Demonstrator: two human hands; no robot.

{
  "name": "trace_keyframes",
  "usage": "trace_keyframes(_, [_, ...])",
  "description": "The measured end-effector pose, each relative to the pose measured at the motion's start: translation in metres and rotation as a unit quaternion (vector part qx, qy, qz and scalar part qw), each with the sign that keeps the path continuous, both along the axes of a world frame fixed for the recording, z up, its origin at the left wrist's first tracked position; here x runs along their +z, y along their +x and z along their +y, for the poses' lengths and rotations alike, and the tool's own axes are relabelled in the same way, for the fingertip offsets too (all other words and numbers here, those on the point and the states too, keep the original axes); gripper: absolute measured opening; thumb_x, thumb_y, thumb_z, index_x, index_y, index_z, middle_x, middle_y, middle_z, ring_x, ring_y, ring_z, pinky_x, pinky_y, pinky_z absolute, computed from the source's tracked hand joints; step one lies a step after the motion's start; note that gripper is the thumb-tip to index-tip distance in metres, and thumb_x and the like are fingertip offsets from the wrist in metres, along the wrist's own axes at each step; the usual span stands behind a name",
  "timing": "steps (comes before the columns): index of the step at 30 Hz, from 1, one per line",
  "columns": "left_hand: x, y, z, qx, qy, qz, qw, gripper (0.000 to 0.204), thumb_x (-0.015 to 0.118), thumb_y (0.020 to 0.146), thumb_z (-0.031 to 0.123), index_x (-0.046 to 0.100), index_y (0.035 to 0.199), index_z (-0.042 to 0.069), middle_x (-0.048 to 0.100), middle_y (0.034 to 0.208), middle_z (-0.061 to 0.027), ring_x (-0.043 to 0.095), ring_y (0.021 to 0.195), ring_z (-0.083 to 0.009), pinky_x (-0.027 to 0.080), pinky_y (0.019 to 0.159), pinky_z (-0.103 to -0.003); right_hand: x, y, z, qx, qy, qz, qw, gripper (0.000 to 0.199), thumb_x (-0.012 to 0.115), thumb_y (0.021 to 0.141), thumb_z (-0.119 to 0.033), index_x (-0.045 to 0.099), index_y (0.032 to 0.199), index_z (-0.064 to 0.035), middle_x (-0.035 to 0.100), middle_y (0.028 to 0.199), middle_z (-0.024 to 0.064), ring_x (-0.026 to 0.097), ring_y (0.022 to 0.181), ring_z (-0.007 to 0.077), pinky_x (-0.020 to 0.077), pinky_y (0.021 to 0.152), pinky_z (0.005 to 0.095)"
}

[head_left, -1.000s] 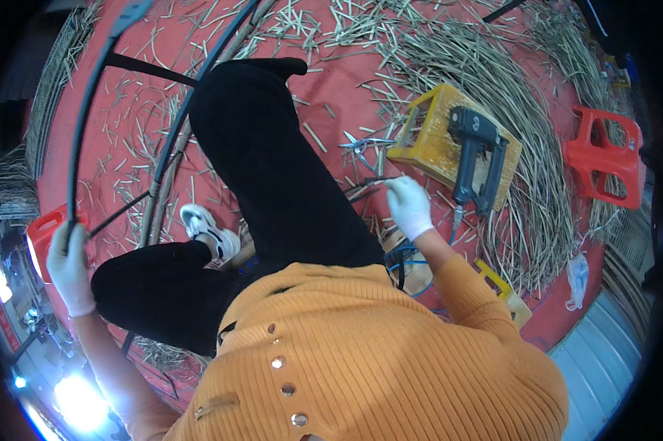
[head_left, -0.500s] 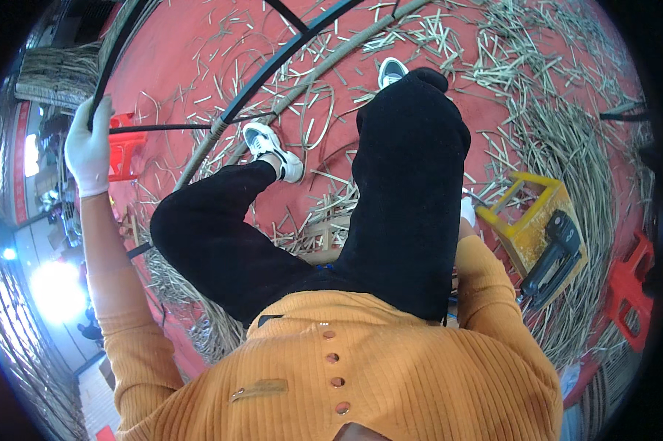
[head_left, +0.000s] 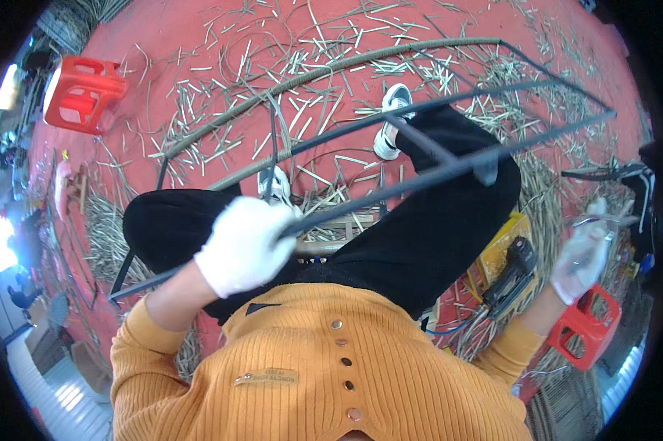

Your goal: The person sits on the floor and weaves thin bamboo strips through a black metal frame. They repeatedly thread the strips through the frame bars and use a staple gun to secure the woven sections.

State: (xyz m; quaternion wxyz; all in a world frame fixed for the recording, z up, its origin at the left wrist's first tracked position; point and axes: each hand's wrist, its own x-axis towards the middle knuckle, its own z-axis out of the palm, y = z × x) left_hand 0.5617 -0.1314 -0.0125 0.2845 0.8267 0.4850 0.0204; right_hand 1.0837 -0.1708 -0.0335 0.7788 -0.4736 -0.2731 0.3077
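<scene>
A dark metal frame (head_left: pixel 390 192) of straight bars lies slanted across my legs. Some of its far bars (head_left: pixel 331 70) are wrapped in greenish-brown plant strands. In a white glove, my left hand (head_left: pixel 247 246) is closed round the near bar, above my left thigh. My right hand (head_left: pixel 583 257), also gloved, is out at the far right, away from the frame. Motion blurs it, and its fingers seem closed on a thin grey metal tool (head_left: pixel 603 219) whose kind I cannot make out. Near that arm, a black staple gun (head_left: pixel 514 268) rests on a yellow stand (head_left: pixel 519 224).
Cut strands (head_left: pixel 331 103) litter the red floor (head_left: pixel 199 44), with a thick bundle (head_left: pixel 545 198) at the right. One red plastic stool (head_left: pixel 85 95) is at the far left, another (head_left: pixel 590 331) by my right forearm. A dark strap-like thing (head_left: pixel 603 174) lies at the right.
The frame has swung down and across my legs, with my left hand moving inward along with it. My right hand has gone from beside my thigh out to the far right.
</scene>
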Motion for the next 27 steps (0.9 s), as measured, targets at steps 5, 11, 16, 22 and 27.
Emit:
trace_keyframes(5, [-0.054,-0.01,-0.035,-0.06,-0.073,-0.113,0.989,0.024,0.069,0.083,0.022,0.067,0.097,0.003,0.063,0.075,-0.0198,0.062,0.076,-0.04,0.048,0.07,-0.052,0.081,-0.091,0.09,0.269,-0.034,-0.34,0.901,0.063,0.061,0.092,-0.008,0.039,0.149,0.0031,0.046,0.15,0.0215,0.049,0.135,0.0288,0.0393,0.113,0.0422])
trace_keyframes(11, [-0.161,-0.065,0.049,0.033,-0.11,-0.229,0.967,0.018,0.062,0.094,0.023,0.072,0.096,0.008,0.068,0.086,-0.0092,0.066,0.08,-0.0182,0.052,0.074,-0.034,-0.028,-0.245,0.178,0.535,-0.228,-0.383,0.718,0.06,0.068,0.09,-0.003,0.044,0.145,-0.0033,0.065,0.114,0.0081,0.063,0.097,0.0159,0.0506,0.089,0.0307])
trace_keyframes(16, [-0.259,-0.101,0.116,0.338,-0.13,-0.099,0.927,0.039,0.052,0.099,0.032,0.067,0.125,0.007,0.069,0.123,-0.016,0.068,0.11,-0.0316,0.052,0.096,-0.041,-0.125,-0.301,0.214,0.579,-0.114,-0.685,0.427,0.043,0.063,0.097,-0.036,0.057,0.133,-0.0145,0.068,0.1,0.0178,0.068,0.094,0.0335,0.0528,0.081,0.0464])
trace_keyframes(22, [-0.294,-0.081,0.143,0.446,-0.129,-0.257,0.847,0.048,0.06,0.096,0.034,0.063,0.131,0.003,0.067,0.127,-0.0206,0.063,0.122,-0.0317,0.047,0.104,-0.038,-0.178,-0.314,0.223,0.567,-0.075,-0.756,0.317,0.044,0.062,0.095,-0.044,0.058,0.13,-0.0172,0.067,0.1,0.016,0.066,0.095,0.0366,0.0524,0.079,0.049])
trace_keyframes(27, [-0.274,-0.078,0.159,0.349,-0.209,-0.172,0.897,0.046,0.07,0.09,0.035,0.069,0.12,0.0,0.071,0.119,-0.0177,0.067,0.113,-0.0279,0.05,0.098,-0.037,-0.184,-0.323,0.22,0.564,-0.124,-0.763,0.291,0.051,0.065,0.092,-0.046,0.058,0.133,-0.0175,0.066,0.103,0.0178,0.065,0.096,0.0393,0.0517,0.083,0.048])
